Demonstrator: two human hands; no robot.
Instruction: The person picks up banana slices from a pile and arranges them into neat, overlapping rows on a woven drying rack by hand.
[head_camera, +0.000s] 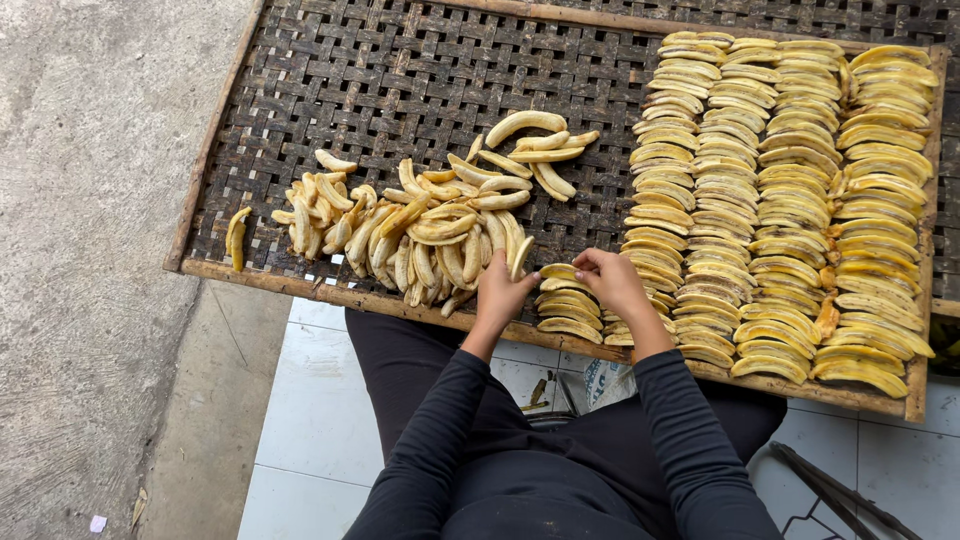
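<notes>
A woven bamboo tray (400, 60) with a wooden frame lies over grey concrete and pale floor tiles, in front of a seated person in black sleeves. Two hands work at its near edge. The left hand (500, 295) grips one peeled banana slice (521, 257), lifted at the edge of a loose heap of slices (400, 235) that spreads away to that hand's left; they are too many and too tangled to count. The right hand (612, 280) is curled, fingertips pressing on the top slice of a short row (565, 300) between the two hands. Beyond the right hand stand four long, neatly overlapped rows of slices (790, 200). One slice (237, 236) lies alone at the tray's far left edge.
</notes>
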